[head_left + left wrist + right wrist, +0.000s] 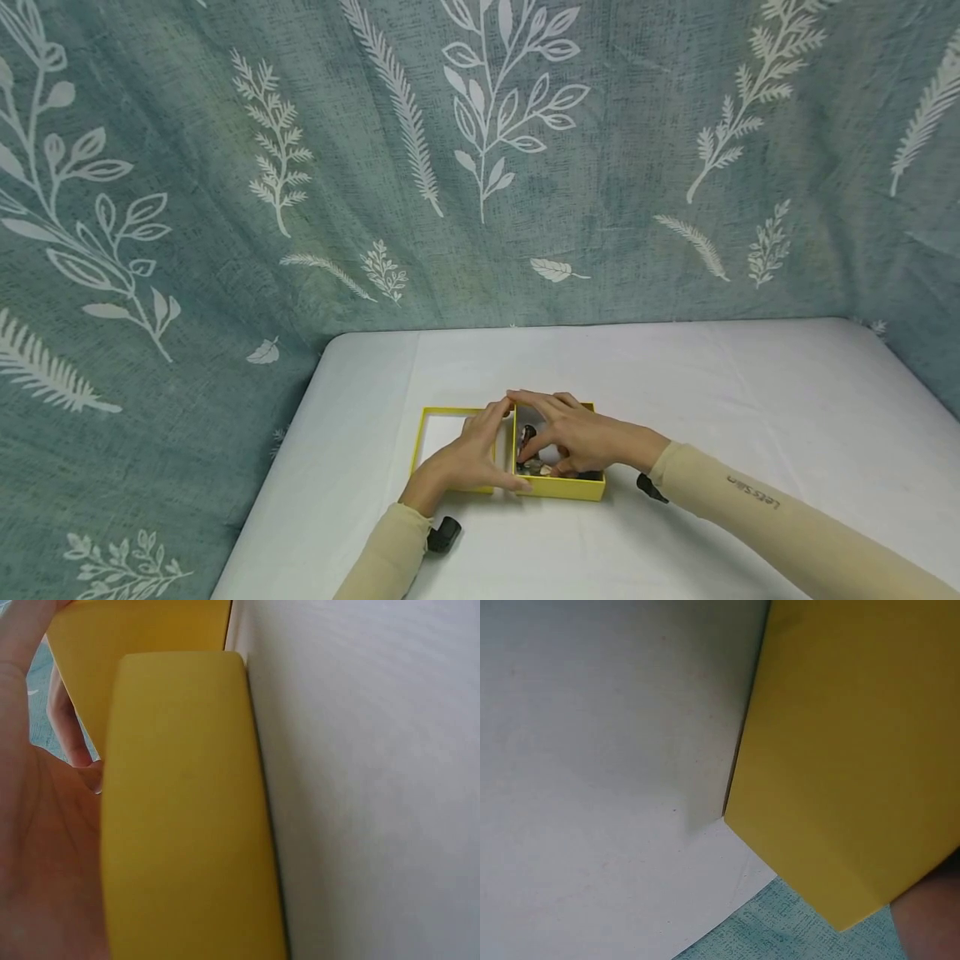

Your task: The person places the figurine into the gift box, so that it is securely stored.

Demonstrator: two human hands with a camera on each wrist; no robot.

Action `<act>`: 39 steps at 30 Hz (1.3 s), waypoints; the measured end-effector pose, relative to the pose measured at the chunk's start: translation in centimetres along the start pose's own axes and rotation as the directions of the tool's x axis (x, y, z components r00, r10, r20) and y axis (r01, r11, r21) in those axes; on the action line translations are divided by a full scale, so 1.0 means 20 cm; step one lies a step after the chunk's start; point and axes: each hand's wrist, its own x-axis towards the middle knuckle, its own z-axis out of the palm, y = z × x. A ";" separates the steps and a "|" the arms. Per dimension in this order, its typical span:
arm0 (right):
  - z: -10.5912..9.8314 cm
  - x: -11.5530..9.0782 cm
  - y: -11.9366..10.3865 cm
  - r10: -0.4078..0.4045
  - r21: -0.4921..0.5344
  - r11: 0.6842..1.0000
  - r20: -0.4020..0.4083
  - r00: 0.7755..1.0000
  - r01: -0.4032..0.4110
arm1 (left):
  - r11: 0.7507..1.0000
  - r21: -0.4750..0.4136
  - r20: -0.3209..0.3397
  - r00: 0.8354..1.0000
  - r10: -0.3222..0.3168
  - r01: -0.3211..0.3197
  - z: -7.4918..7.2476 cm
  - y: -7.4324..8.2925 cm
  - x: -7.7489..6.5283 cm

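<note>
A yellow box (564, 489) with an open top stands on the white table, holding a dark brown item (528, 434) and a small patterned item (536, 469). My left hand (474, 458) spans the box's left end, thumb at the front wall and fingers at the back corner. My right hand (581, 437) reaches over the box with thumb and a finger down inside, beside the items. Whether they pinch one is hidden. Left of the box lies a shallow yellow lid (442, 432) with a white inside, partly beneath my left hand; its side (184, 802) fills the left wrist view.
The white tablecloth (712, 392) spreads around the box and lid. A teal curtain with white leaves (600, 167) hangs behind the table. Black wrist devices (444, 535) hang under both forearms. The box's outer wall (847, 750) stands close in the right wrist view.
</note>
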 end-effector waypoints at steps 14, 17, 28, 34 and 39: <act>0.02 -0.04 0.00 -0.009 0.054 0.998 -0.123 0.992 0.016 | 1.000 -0.005 0.009 1.000 -0.005 0.005 0.00 0.00 0.00; 0.02 -0.05 0.00 -0.011 0.061 0.998 -0.128 0.992 0.019 | 1.000 -0.001 0.003 1.000 0.014 -0.014 0.00 0.00 0.00; 0.03 -0.07 0.01 0.085 0.053 0.995 -0.139 0.987 -0.078 | 1.000 0.018 -0.009 1.000 0.000 0.000 -0.01 0.00 0.00; 0.04 -0.07 0.01 0.082 0.048 0.996 -0.136 0.987 -0.076 | 1.000 0.009 -0.008 1.000 0.010 -0.010 0.00 0.00 0.00; 0.04 -0.08 0.01 0.080 0.039 0.996 -0.137 0.987 -0.075 | 1.000 0.011 -0.009 1.000 0.018 -0.018 0.01 -0.01 0.01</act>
